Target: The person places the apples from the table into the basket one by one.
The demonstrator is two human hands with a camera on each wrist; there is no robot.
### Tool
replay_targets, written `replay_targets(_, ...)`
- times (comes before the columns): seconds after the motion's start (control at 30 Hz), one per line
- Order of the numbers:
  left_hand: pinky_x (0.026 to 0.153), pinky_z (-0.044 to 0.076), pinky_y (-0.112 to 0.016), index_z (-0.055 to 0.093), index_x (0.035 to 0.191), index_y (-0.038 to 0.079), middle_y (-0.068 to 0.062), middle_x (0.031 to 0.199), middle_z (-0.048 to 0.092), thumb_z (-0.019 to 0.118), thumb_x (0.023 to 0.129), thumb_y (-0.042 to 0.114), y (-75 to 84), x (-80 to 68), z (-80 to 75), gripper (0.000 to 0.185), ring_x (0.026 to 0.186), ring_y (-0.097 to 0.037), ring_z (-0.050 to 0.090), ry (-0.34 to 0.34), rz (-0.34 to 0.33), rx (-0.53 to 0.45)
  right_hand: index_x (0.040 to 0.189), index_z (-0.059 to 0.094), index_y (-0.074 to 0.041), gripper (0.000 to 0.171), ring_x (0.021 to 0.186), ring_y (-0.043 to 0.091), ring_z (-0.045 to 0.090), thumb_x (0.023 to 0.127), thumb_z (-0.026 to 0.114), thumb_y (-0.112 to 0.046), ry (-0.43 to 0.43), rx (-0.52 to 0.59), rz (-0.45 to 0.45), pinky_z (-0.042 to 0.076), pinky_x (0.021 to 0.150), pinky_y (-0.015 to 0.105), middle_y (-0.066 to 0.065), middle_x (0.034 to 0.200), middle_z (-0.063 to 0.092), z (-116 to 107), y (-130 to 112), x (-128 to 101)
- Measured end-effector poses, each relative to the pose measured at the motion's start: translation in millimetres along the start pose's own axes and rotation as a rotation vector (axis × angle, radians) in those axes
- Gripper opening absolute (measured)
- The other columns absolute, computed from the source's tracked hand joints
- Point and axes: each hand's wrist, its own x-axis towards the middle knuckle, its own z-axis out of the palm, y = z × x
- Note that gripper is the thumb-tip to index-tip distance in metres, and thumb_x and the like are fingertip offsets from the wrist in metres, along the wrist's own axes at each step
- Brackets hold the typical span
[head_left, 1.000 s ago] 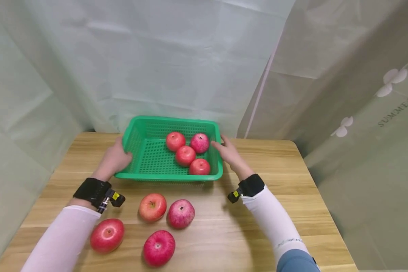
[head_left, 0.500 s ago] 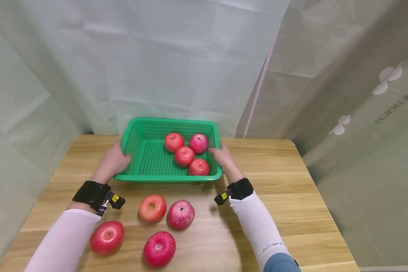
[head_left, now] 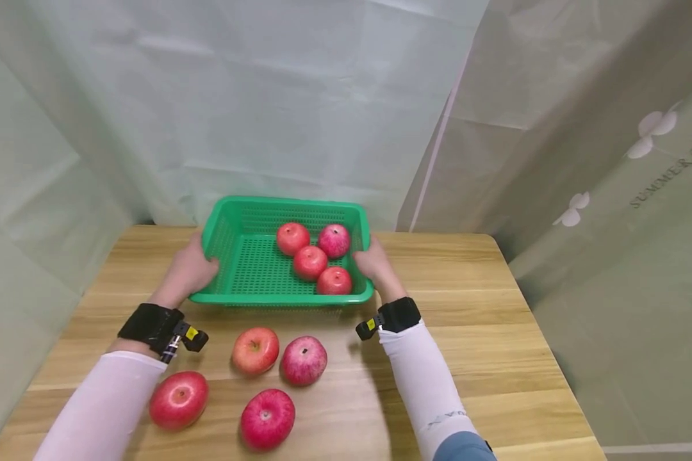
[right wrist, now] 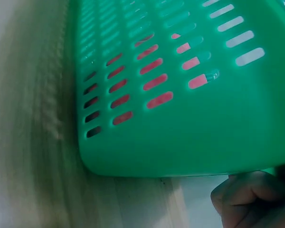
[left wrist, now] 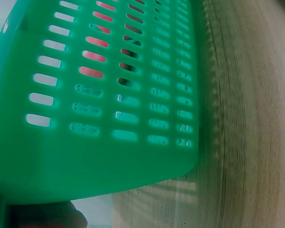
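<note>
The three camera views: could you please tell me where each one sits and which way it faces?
Head: looks forward and down at the wooden table, the green slotted plastic basket, both hands and sleeves.
Left wrist: beside the basket's left wall; a fingertip shows.
Right wrist: beside its right wall; curled fingers show.
All share the basket.

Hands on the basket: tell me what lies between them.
Head view: the green basket with four apples spans from the left hand to the right hand; both grip its sides.
</note>
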Motion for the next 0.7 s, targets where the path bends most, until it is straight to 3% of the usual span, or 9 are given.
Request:
replay_targets(0.3, 0.067, 0.054, -0.045, 0.011, 0.159, -0.02, -0.048, 0.13, 0.052, 0.05, 0.105, 0.017, -3.2, 0.2, 6.4, 0.076, 0.093, -0.044, 0.063, 0.011, 0.003, 0.019, 0.162, 0.04, -0.009, 0.071, 0.135, 0.038, 0.052, 0.094, 0.053, 0.005, 0.014, -0.042, -0.008, 0.047, 0.108, 0.058, 0.02, 0.15, 0.054, -3, 1, -2)
replay_targets(0.47, 0.062, 0.053, -0.04, 0.012, 0.162, -0.016, -0.047, 0.13, 0.054, 0.052, 0.107, 0.022, -2.6, -1.7, 7.4, 0.079, 0.088, -0.041, 0.066, 0.042, 0.015, 0.008, 0.161, 0.042, -0.008, 0.072, 0.136, 0.037, 0.051, 0.092, 0.052, 0.007, 0.012, -0.046, -0.025, 0.045, 0.111, 0.059, 0.02, 0.15, 0.054, -4, 0, -4)
replay_targets(0.57, 0.067, 0.055, -0.048, 0.012, 0.165, -0.011, -0.047, 0.133, 0.054, 0.055, 0.106, 0.025, -1.5, -3.6, 4.3, 0.081, 0.094, -0.046, 0.066, 0.098, 0.034, 0.041, 0.16, 0.042, -0.007, 0.069, 0.136, 0.037, 0.05, 0.093, 0.052, 0.006, 0.01, -0.054, -0.024, 0.044, 0.112, 0.059, 0.02, 0.15, 0.054, -3, -2, -5)
replay_targets(0.7, 0.086, 0.052, -0.068, 0.012, 0.166, -0.009, -0.048, 0.143, 0.047, 0.06, 0.105, 0.03, 1.2, -5.8, -2.6, 0.087, 0.115, -0.058, 0.06, 0.158, 0.064, 0.087, 0.159, 0.042, -0.007, 0.067, 0.135, 0.036, 0.05, 0.094, 0.052, 0.006, 0.017, -0.05, -0.01, 0.043, 0.113, 0.059, 0.02, 0.15, 0.053, 1, -4, -5)
